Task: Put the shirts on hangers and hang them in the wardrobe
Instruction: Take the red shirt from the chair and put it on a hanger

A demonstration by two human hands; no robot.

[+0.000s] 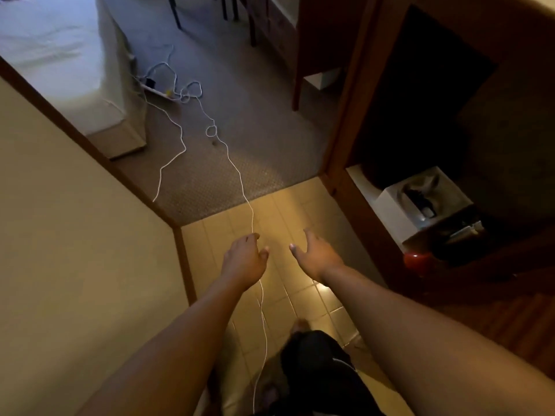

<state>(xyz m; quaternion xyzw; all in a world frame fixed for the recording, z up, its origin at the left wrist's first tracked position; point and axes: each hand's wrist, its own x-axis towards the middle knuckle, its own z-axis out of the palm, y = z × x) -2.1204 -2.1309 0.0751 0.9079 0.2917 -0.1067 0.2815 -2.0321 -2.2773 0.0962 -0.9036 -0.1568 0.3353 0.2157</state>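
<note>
Reaching hands empty (wardrobe interior dark).

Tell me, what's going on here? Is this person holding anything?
Nothing is held right now. The person stands on the tiled floor with both arms stretched forward, left hand and right hand empty. A white cable trails across the carpet toward the bed. A dark wooden unit stands open on the right. No shirts or hangers are visible.

At twelve o'clock a grey-brown speckled carpet carries a white cable; at ten o'clock lies a white bed. Cream square tiles sit centre. Dark reddish-brown wardrobe at two o'clock, red round object at three.
</note>
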